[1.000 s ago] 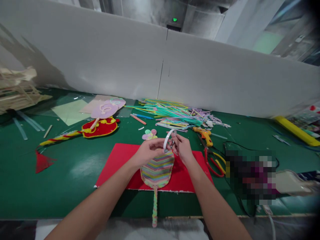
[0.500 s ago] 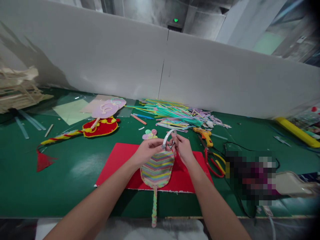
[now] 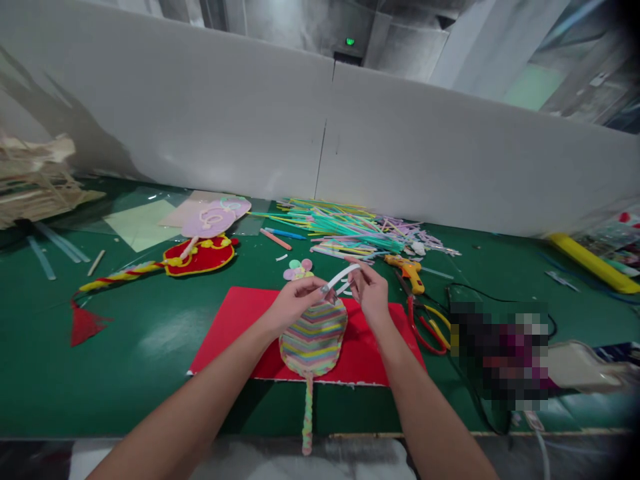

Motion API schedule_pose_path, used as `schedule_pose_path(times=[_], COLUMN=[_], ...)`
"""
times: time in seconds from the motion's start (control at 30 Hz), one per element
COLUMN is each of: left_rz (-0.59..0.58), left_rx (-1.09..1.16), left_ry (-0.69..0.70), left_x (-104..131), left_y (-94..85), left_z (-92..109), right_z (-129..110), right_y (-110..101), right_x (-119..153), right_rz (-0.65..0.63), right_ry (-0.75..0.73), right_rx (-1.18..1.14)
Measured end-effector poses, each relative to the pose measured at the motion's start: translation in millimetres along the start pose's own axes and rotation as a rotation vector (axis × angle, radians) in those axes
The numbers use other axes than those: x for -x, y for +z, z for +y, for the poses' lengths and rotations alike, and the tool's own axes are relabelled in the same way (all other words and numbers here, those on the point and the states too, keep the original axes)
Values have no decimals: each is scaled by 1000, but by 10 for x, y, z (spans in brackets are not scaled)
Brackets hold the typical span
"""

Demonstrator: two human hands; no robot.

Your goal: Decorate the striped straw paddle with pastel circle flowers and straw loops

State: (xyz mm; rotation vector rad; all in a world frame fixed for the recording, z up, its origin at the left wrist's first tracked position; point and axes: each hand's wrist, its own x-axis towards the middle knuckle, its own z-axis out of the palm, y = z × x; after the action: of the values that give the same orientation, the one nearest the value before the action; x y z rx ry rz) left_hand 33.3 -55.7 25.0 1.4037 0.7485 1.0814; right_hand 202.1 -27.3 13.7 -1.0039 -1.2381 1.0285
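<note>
A narrow white strip (image 3: 343, 274), bent into a loop, is stretched between my two hands. My left hand (image 3: 301, 299) pinches its near end, and my right hand (image 3: 369, 288) has its fingers closed on the far end. Below them a round fan (image 3: 314, 340) with pastel zigzag stripes and a braided handle (image 3: 308, 417) lies on a red board (image 3: 240, 333). My left fingers cover part of the fan's top edge. Just beyond my left hand sits a flower of pastel discs (image 3: 299, 269).
Pipe cleaners (image 3: 340, 227) lie heaped at the back. A yellow glue gun (image 3: 410, 272) and red-handled pliers (image 3: 425, 330) are on the right, beside a cable. On the left are a red fan (image 3: 200, 257) with a tassel (image 3: 86, 325), a purple fan piece (image 3: 213, 218) and paper (image 3: 147, 223).
The white strip's loop has flattened and drawn out longer toward the right. My right hand has shifted slightly right, while my left hand still holds the near end.
</note>
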Motion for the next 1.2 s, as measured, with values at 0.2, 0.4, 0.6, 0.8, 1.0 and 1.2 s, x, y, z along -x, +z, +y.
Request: schedule_pose_path(times=[0.2, 0.4, 0.6, 0.8, 1.0, 1.2], left_rz=[17, 37, 82, 99, 118, 127], left_rx=[-7, -10, 17, -35, -56, -67], left_ry=[-30, -16, 30, -39, -33, -18], left_x=[1, -19, -31, -16, -16, -19], left_y=[-8, -25, -15, -9, -12, -4], left_z=[15, -46, -26, -21, -14, 20], right_z=[-19, -65, -49, -52, -82, -84], right_y=[-22, 9, 63, 47, 45, 51], right_x=[34, 45, 26, 35, 54, 58], right_rz=[25, 28, -149, -101, -107, -119], right_ry=[-167, -290, -12, -50, -117, -150], right_rx=[163, 272, 75, 134, 196, 199])
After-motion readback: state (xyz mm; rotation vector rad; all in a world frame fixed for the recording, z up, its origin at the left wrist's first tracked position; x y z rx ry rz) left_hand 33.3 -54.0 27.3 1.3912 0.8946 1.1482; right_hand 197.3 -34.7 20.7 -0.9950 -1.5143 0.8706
